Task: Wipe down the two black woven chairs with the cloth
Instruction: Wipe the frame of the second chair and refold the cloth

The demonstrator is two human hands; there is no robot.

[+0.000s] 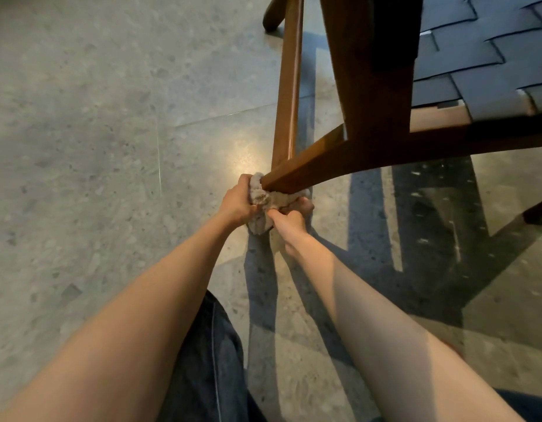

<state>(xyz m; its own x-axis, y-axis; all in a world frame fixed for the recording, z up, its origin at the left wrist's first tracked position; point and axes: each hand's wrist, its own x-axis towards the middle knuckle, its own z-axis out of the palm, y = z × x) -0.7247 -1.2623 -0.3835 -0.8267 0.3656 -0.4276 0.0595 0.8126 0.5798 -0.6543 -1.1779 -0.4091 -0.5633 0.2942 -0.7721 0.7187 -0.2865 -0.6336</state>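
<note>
both hands grip cloth (265, 198) round chair leg (286, 95) btm.

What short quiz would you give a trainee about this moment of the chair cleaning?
1. True or false: the left hand hangs idle and holds nothing.
2. Multiple choice: the cloth is at A) a window pane, B) the low end of a wooden chair leg, C) a table top.
3. Short answer: what does the right hand grip?
Key: 1 false, the left hand grips the cloth; 2 B; 3 the cloth.
</note>
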